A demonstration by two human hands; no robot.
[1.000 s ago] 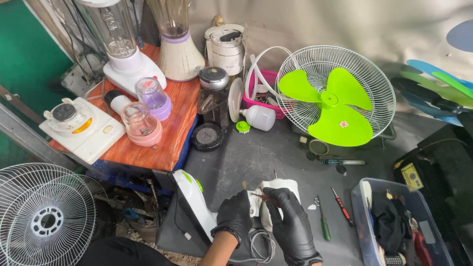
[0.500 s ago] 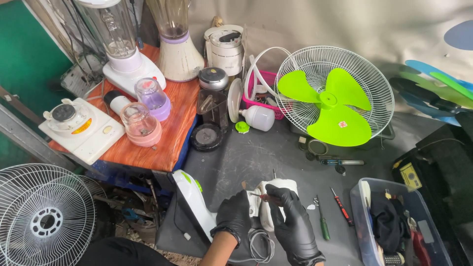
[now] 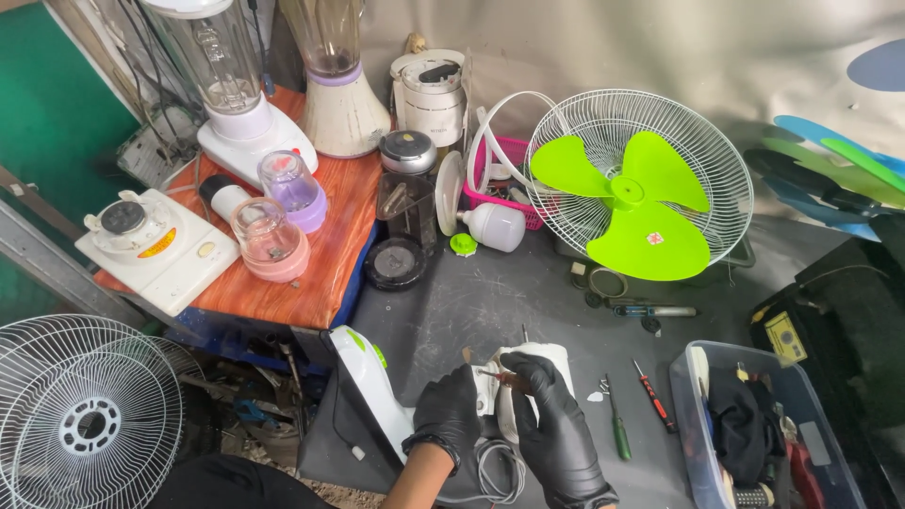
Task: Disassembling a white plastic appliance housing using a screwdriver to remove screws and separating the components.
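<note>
Resting on the dark grey work surface (image 3: 471,302) at the near edge, just in front of the person, a white plastic housing (image 3: 547,363) sits between two hands in black gloves. It looks like a small appliance part: a rigid moulded shell, probably light, smooth and a little slippery under glove rubber, and likely to crack at thin edges if squeezed hard. Its rounded sides seem the safest place to grip, away from the open end where the wiring shows.

The left hand (image 3: 451,415) is curled around the housing's left side, fingers bent close and pressing against it, steadying it. The right hand (image 3: 551,415) is closed around a thin tool with a brownish handle (image 3: 504,379), apparently a small screwdriver, with its tip pointed left into the housing; thumb and forefinger pinch it tightly, the other fingers folded under.

A grey cord (image 3: 495,467) loops just below the hands. To the right lie a green-handled screwdriver (image 3: 617,429) and a red-handled one (image 3: 653,398), near a clear plastic bin (image 3: 693,415). Further back stands a fan with green blades (image 3: 636,203).
</note>
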